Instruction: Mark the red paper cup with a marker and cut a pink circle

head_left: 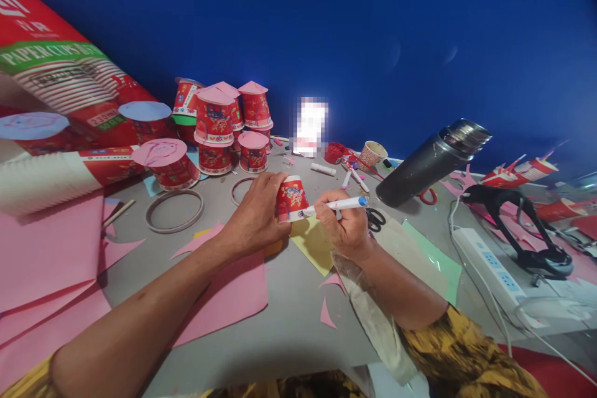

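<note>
My left hand (259, 211) is wrapped round a red patterned paper cup (293, 198) from its left side. The cup is held over the middle of the table. In my right hand (344, 224) is a white marker (342, 203) with a blue end that points right. Its tip meets the lower right edge of the cup, or comes very near it; I cannot tell which. Below the hands lie a yellow paper sheet (317, 242) and a pink paper sheet (228, 298). Black scissors (375, 219) show just right of my right hand.
Stacked red cups with pink paper tops (214, 118) stand at the back left, near a bag of paper cups (79, 68). A tape roll (175, 211) lies in front. A dark thermos (429, 165) leans at the right, beside a power strip (489, 267). A bright phone screen (311, 124) stands behind.
</note>
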`<state>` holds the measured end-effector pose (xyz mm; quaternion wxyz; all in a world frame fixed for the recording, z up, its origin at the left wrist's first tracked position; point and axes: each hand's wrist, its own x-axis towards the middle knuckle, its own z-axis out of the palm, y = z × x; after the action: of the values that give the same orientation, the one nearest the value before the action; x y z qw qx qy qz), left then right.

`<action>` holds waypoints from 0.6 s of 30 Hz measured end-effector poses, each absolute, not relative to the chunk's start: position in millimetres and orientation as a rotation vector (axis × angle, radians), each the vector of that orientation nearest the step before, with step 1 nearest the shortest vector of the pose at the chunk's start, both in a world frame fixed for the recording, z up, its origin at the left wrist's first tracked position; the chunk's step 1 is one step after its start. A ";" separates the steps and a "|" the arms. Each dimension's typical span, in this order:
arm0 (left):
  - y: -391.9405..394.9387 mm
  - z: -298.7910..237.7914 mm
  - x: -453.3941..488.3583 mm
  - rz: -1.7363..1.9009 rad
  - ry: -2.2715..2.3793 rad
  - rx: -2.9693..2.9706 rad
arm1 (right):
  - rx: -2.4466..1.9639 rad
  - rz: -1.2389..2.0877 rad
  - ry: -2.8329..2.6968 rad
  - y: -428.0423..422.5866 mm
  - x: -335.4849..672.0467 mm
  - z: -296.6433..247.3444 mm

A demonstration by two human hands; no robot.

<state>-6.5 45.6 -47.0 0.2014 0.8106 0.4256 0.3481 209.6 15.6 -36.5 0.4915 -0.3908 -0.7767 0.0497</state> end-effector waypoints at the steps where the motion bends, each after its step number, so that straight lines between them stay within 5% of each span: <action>1: 45.6 -47.0 -6.5 0.973 1.188 2.262 | -0.954 0.126 -1.885 15.4 209.7 -36.3; 18: 45.7 -48.6 -6.3 0.965 1.188 2.277 | -0.926 0.147 -1.889 13.8 207.9 -35.3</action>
<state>-6.3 45.7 -48.6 0.1977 0.8135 0.4246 0.3447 207.9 13.8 -35.3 0.4938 -0.3817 -0.7789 0.0608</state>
